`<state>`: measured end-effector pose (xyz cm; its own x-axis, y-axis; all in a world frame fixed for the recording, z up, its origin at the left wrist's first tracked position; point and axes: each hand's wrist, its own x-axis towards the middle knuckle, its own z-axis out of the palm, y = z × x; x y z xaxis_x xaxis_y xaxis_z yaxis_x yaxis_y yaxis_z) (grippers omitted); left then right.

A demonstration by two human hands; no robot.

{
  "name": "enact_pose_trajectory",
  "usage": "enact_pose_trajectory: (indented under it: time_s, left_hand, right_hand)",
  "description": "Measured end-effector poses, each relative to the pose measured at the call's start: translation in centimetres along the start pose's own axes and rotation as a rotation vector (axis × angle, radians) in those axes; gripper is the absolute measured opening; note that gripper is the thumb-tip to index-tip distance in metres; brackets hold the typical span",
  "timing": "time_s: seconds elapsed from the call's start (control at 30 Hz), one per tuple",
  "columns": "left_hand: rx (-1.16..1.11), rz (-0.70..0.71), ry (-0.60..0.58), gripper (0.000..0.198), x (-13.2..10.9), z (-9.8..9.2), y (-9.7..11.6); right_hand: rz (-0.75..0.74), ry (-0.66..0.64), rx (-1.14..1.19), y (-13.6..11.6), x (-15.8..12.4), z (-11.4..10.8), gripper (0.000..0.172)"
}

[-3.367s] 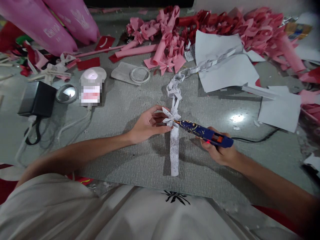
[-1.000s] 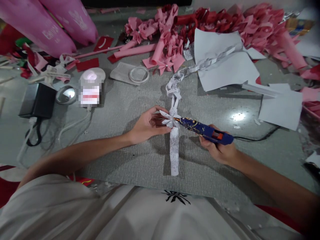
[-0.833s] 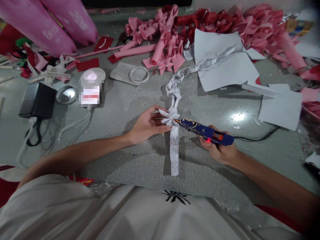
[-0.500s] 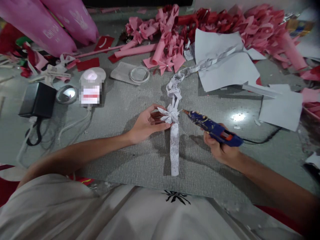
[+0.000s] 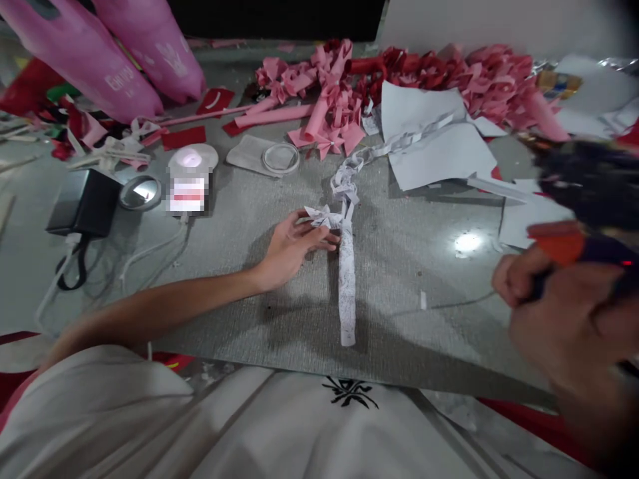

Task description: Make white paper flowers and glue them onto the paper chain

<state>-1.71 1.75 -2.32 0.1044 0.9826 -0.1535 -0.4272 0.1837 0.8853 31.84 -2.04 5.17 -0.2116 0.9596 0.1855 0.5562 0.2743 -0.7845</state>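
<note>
My left hand (image 5: 287,256) pinches a folded white paper star (image 5: 322,217) by its lower side. Just right of its fingertips lies a speckled white paper tube (image 5: 347,286), lengthwise on the table, with a white paper chain (image 5: 345,183) running away from its far end. Whether the star touches the tube I cannot tell. Raised at the right edge, close to the camera, my right hand (image 5: 564,313) is wrapped around a dark blue hot glue gun (image 5: 582,189) with an orange trigger; both are blurred, and its tip is hard to make out.
Pink and red paper pieces (image 5: 339,100) are heaped along the back. White paper sheets (image 5: 434,156) lie at the back right. On the left are a black box-shaped adapter (image 5: 80,203), a tape roll (image 5: 140,193) and a lit white device (image 5: 187,159). Pink bottles (image 5: 114,80) lean behind.
My right hand has lifted the glue gun away from the tube, to the right and closer to the camera. My left hand has shifted slightly left with the star, away from the tube's end.
</note>
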Motion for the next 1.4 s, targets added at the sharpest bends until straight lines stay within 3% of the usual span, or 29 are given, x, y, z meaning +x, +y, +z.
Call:
enact_pose_trajectory:
  time_s: [0.07,0.1,0.23,0.3,0.4,0.57,0.8,0.9,1.03,1.1,1.2,1.3,1.4]
  left_hand:
    - [0.06,0.017,-0.002,0.042,-0.1,-0.2,0.0]
    - [0.11,0.026,-0.011,0.043,-0.2,-0.2,0.1]
    - [0.297,0.053,-0.098,0.052,-1.0,0.1,0.6]
    - [0.3,0.041,-0.162,0.053,-1.4,0.4,0.7]
    - [0.278,0.001,-0.229,0.056,-1.6,0.5,0.7]
    - [0.269,-0.055,-0.245,0.057,-1.7,0.6,0.8]
    - [0.2,-0.095,-0.228,0.05,-1.5,0.9,0.7]
    - [0.151,-0.058,-0.202,0.046,-1.4,0.8,0.6]
    - [0.093,-0.057,-0.15,0.043,-1.2,0.7,0.7]
    - [0.096,-0.047,-0.155,0.045,-1.0,0.6,0.8]
    - [0.134,0.009,-0.199,0.049,-0.9,0.4,0.8]
    - [0.18,0.026,-0.228,0.052,-1.2,0.4,1.0]
    - [0.194,0.028,-0.24,0.051,-1.8,0.6,1.2]
  right_hand:
    - [0.037,0.089,0.143,-1.5,0.2,0.3,0.032]
    - [0.069,0.066,0.216,-2.0,0.2,0.5,0.03]
    - [0.162,-0.296,0.348,-2.3,0.4,1.7,0.033]
    - [0.153,-0.389,0.317,-2.0,0.7,2.4,0.037]
    - [0.134,-0.41,0.296,-2.0,1.6,3.4,0.04]
    - [0.092,-0.437,0.211,-2.6,3.3,4.4,0.041]
    - [0.084,-0.475,0.212,-2.3,3.3,4.0,0.04]
    - [0.1,-0.404,0.129,-1.7,3.1,3.1,0.043]
    - [0.0,-0.048,-0.265,-0.7,3.0,1.8,0.038]
    - [-0.032,0.056,-0.435,0.3,2.6,1.4,0.032]
    - [0.007,0.078,-0.531,2.6,1.6,1.2,0.034]
    - [-0.032,0.006,-0.63,4.4,0.3,1.5,0.03]
    - [-0.109,-0.011,-0.706,3.3,-0.6,2.3,0.029]
